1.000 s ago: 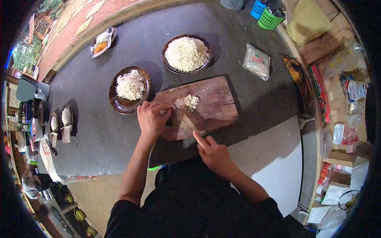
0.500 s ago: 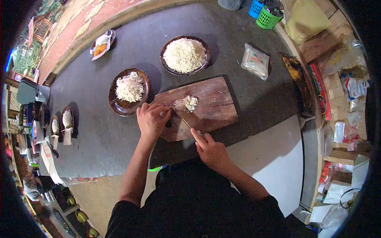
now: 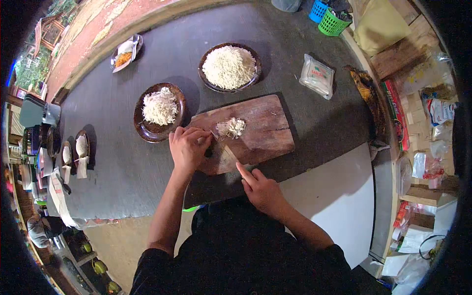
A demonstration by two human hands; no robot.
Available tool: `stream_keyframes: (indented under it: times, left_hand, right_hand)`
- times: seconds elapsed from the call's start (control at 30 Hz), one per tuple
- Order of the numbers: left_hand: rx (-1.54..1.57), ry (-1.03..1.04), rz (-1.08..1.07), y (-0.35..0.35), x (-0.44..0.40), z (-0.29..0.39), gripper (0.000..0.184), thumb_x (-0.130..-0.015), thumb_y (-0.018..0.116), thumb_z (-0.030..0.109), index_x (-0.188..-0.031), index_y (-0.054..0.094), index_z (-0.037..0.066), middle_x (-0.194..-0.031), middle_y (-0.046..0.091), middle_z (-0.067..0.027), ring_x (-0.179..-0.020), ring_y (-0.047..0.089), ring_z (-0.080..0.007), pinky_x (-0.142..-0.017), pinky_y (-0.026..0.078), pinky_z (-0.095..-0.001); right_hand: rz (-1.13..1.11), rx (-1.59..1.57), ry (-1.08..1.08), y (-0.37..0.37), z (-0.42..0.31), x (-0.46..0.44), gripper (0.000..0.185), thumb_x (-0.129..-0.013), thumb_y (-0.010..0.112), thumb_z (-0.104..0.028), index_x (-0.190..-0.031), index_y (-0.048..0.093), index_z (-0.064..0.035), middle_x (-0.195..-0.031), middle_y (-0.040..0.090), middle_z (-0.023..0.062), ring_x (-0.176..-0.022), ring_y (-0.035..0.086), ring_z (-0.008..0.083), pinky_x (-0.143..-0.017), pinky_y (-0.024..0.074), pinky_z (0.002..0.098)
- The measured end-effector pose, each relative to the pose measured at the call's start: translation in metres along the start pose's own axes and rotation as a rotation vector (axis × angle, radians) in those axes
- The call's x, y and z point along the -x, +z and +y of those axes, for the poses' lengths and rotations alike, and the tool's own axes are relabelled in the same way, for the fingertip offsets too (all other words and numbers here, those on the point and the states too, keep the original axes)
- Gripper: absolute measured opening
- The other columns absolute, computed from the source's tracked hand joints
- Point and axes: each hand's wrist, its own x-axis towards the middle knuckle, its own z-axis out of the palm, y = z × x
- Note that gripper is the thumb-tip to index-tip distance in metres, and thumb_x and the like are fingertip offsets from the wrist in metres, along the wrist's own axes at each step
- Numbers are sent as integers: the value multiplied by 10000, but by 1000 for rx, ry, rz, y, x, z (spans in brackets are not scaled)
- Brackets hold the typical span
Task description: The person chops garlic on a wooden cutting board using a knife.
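A wooden cutting board (image 3: 268, 120) lies in front of me with a small heap of pale chopped pieces (image 3: 231, 128) on it. My right hand (image 3: 263, 189) is closed round the handle of a knife (image 3: 229, 153), its blade pointing up and left over the board. At the board's left edge, my left hand (image 3: 189, 147) has its fingers bent and pressed together near the blade's tip. What those fingers hold is mostly hidden and too small to name. A brown bowl (image 3: 180, 105) of pale shreds stands just beyond my left hand.
Behind the board is a larger bowl (image 3: 202, 73) heaped with white shreds. A plate with orange food and a spoon (image 3: 125, 53) sits at the far left. To the right lies a plastic-wrapped packet (image 3: 317, 77). Green (image 3: 333, 23) and blue baskets (image 3: 317, 11) stand at the back right.
The knife blade has tilted slightly, showing more of its flat side. Both hands stay in nearly the same place.
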Motion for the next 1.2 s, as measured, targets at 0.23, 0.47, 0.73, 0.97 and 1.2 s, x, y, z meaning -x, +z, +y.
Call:
stream_keyframes:
  times: [0.23,0.47,0.73,0.97,1.2]
  left_hand:
    - [8,9,23,-1,0,-1,117,-777,820,287,-838,804,189,-885,755,66,-831,593,-188,-782,423,-365]
    - [0,-14,23,-3,1,4,130,-794,819,310,-830,802,186,-881,757,60,-828,593,-189,-788,423,-366]
    - [37,0,-1,-3,1,0,122,-781,822,276,-852,800,180,-917,760,62,-853,600,-196,-828,435,-372]
    - [32,25,-6,-1,1,-3,125,-755,817,248,-860,797,185,-929,762,62,-840,594,-198,-801,430,-370]
    - [-43,40,21,-7,0,4,122,-756,819,261,-852,796,190,-927,760,68,-844,594,-190,-791,426,-365]
  right_hand:
    - [28,9,-5,8,-3,-10,616,-987,592,-203,-1563,374,-210,-976,590,147,-690,663,362,-600,578,461]
    - [-51,120,36,1,5,4,624,-989,580,-237,-1566,349,-181,-983,604,166,-651,670,380,-560,595,473]
    - [-28,37,6,-4,6,3,656,-982,588,-246,-1581,319,-223,-955,597,162,-637,665,380,-561,594,479]
    - [31,30,-24,1,0,-5,617,-973,613,-189,-1553,402,-196,-901,567,122,-642,644,334,-581,565,459]
    - [21,55,-7,4,-1,-13,630,-963,615,-180,-1554,397,-195,-921,584,129,-649,650,342,-581,568,467]
